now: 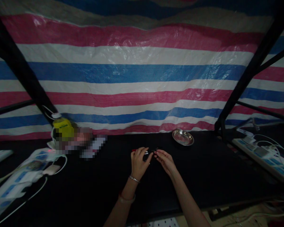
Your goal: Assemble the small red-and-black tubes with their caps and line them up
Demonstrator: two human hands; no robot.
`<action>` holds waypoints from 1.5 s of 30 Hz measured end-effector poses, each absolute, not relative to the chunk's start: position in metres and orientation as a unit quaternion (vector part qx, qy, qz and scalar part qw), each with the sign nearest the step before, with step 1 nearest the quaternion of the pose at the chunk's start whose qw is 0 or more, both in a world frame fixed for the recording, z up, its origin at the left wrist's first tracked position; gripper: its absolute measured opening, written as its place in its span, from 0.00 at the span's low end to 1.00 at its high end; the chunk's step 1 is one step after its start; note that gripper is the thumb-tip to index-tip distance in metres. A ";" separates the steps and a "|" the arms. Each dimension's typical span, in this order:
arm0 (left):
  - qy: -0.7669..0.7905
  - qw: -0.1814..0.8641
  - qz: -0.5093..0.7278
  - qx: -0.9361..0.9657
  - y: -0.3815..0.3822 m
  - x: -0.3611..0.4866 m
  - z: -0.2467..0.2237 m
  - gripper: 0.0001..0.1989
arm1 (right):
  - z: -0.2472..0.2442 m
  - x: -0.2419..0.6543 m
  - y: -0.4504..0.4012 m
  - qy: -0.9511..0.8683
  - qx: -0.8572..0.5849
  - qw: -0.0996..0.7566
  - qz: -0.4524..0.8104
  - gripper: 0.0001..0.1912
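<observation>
Over the middle of the black table, my left hand is wrapped round a small object with a red end and a shiny metal part. A bracelet and a bangle circle that wrist. Just to its right, my right hand pinches a small dark piece between thumb and fingers, close to the left fingertips. Whether the dark piece joins the red and metal object cannot be made out. Behind and to the right of my hands sits a round shiny metal dish.
Power strips with cables lie at the left and right. A yellow bottle and blurred-out items stand at the back left. Black metal posts rise on both sides before a striped plastic sheet.
</observation>
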State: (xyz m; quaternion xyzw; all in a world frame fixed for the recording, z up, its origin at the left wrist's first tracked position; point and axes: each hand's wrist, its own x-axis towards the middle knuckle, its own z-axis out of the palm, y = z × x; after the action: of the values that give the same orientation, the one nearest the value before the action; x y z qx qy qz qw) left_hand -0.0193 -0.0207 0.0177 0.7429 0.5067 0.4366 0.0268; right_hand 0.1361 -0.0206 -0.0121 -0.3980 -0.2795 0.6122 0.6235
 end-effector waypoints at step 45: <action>0.711 0.084 0.257 0.649 -0.008 -0.049 0.017 0.12 | -0.013 0.116 0.007 -0.611 -0.497 0.514 0.340 0.08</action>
State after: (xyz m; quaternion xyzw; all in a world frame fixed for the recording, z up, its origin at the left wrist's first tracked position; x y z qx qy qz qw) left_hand -0.0495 -0.0077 0.0169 0.6494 0.7110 0.2566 0.0835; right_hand 0.1160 0.0066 -0.0126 -0.4969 -0.6108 0.3405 0.5139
